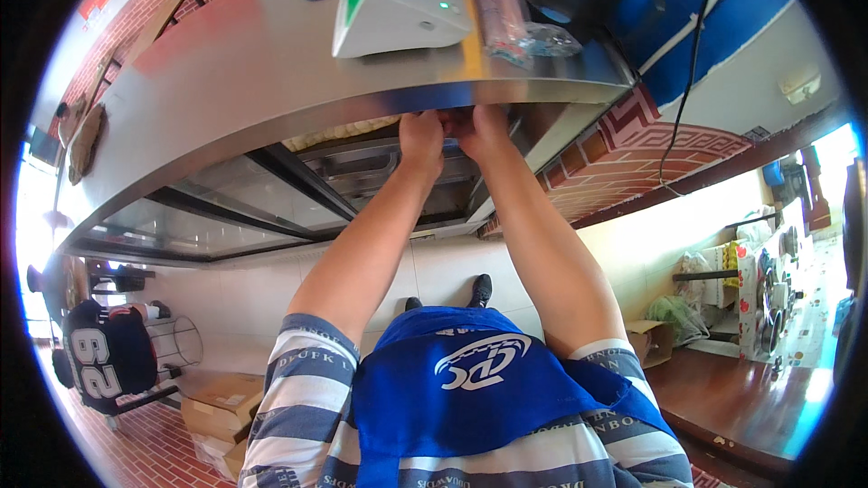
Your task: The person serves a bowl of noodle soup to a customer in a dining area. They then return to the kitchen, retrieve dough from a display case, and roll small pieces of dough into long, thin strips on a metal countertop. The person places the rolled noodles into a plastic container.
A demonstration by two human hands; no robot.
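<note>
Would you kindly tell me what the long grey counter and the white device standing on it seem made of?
Long grey counter: probably brushed stainless steel, given its soft reflections. White green-striped device: likely smooth plastic, with an even, moulded-looking shell.

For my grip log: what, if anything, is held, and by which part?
Can't tell: the left hand and right hand are partly hidden by the counter.

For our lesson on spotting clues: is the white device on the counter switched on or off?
On, it appears: a small green light glows on the white device.
</note>
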